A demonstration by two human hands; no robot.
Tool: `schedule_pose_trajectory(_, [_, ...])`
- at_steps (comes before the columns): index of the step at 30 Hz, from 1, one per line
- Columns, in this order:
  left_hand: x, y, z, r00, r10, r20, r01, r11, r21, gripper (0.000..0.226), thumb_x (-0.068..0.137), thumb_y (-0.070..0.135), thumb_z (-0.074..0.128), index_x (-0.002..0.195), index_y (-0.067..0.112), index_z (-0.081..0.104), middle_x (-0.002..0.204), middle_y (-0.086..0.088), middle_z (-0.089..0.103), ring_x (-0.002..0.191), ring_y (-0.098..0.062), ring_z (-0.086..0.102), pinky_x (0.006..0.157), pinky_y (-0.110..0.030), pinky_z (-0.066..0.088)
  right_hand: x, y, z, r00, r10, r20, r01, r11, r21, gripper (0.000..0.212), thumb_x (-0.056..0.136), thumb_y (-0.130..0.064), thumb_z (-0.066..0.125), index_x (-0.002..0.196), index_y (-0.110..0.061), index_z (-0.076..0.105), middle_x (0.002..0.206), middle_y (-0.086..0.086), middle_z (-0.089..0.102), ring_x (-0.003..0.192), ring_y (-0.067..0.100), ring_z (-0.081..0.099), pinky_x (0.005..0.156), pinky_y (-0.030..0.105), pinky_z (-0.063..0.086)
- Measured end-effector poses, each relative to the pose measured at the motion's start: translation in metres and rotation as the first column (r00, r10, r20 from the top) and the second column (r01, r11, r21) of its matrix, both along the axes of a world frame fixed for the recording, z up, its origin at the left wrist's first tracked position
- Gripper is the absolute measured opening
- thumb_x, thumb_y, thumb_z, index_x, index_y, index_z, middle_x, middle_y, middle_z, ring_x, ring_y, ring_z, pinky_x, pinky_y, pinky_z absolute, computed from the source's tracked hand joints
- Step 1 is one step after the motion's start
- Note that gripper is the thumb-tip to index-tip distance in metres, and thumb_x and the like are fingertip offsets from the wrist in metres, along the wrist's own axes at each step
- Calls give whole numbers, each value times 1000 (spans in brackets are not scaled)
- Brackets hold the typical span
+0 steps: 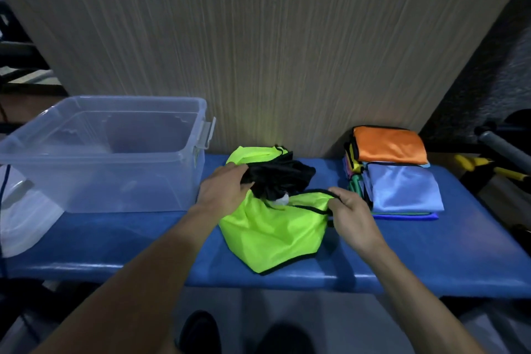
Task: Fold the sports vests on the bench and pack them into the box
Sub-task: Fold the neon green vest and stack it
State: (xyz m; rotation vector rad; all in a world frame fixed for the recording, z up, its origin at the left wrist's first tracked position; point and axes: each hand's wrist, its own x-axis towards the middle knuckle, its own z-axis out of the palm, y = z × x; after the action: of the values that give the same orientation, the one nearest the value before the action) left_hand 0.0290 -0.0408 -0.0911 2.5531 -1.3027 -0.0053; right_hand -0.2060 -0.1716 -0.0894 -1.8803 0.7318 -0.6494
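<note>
A clear plastic box (115,152) stands at the left end of the blue bench (431,253), with nothing visibly packed in it. Just right of it, the left hand (222,190) curls over a bunched black vest (278,178) lying on a yellow-green vest (273,236) at mid-bench. The right hand (352,215) pinches that vest's black-trimmed edge. The fabric looks thin, light and slippery, likely to slump unless taken by hems or shoulder straps and smoothed flat. Further right sits a stack of folded vests (396,178).
</note>
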Motion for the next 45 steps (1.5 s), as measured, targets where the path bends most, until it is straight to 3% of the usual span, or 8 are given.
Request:
schedule_pose_trajectory(5, [-15,-11,21,971,83,-224,-148,945,-292,44,104,52,41,94,15,62,93,-7,69,96,-29,64,71,-36,43,6,19,3,991,5,-133,12,992,124,7,93,-40,66,91,-34,63,89,-10,63,90,14,59,80,32,45])
schedule_pose_trajectory(8, [-20,-11,25,885,30,-465,-244,880,-407,47,105,46,45,72,14,56,62,0,65,62,-9,63,65,-35,43,9,41,-4,882,82,-464,-201,956,-214,74,75,-68,74,138,-40,45,127,-15,48,116,9,49,98,33,45])
schedule_pose_trajectory(15, [-4,-10,26,689,-107,-717,-544,577,-609,58,104,50,46,85,-4,54,56,-5,69,52,-25,62,50,-31,42,12,29,-7,908,34,-418,-231,872,-432,86,77,3,62,150,-34,38,118,-1,49,97,25,58,87,39,50])
schedule_pose_trajectory(22, [-16,-22,36,704,-356,-615,-493,379,-783,20,110,27,41,124,18,53,112,-10,72,93,-20,76,76,-35,62,-5,4,15,950,-66,-304,-48,934,-353,92,79,-6,76,156,-29,31,124,2,60,116,20,57,87,19,38])
schedule_pose_trajectory(28, [-14,-35,39,597,-401,-695,-598,355,-719,43,111,28,38,145,3,36,126,-6,65,114,-18,69,95,-31,56,-17,3,15,830,27,-557,-180,959,-220,101,84,-10,74,161,-34,14,129,7,53,119,25,51,86,25,44])
schedule_pose_trajectory(33, [-15,-41,33,630,-217,-746,-460,670,-583,67,107,38,45,162,19,11,163,-2,32,147,-19,37,122,-40,30,-22,2,20,743,68,-665,-226,962,-154,89,85,-5,69,158,-32,27,125,8,63,64,12,60,52,16,47])
schedule_pose_trajectory(38, [-14,-9,29,815,-313,-487,12,850,-526,33,101,12,60,131,23,59,116,8,72,106,-11,68,95,-41,55,-23,0,23,837,-25,-546,-116,968,-222,71,84,0,64,147,-28,46,115,11,69,65,17,61,52,21,50])
schedule_pose_trajectory(45, [-63,29,21,774,-510,-376,633,651,419,129,64,54,91,159,41,4,167,12,5,152,-14,4,126,-40,15,-18,4,30,986,-165,-15,163,946,279,36,85,7,67,99,-25,76,90,13,72,69,28,60,68,37,51])
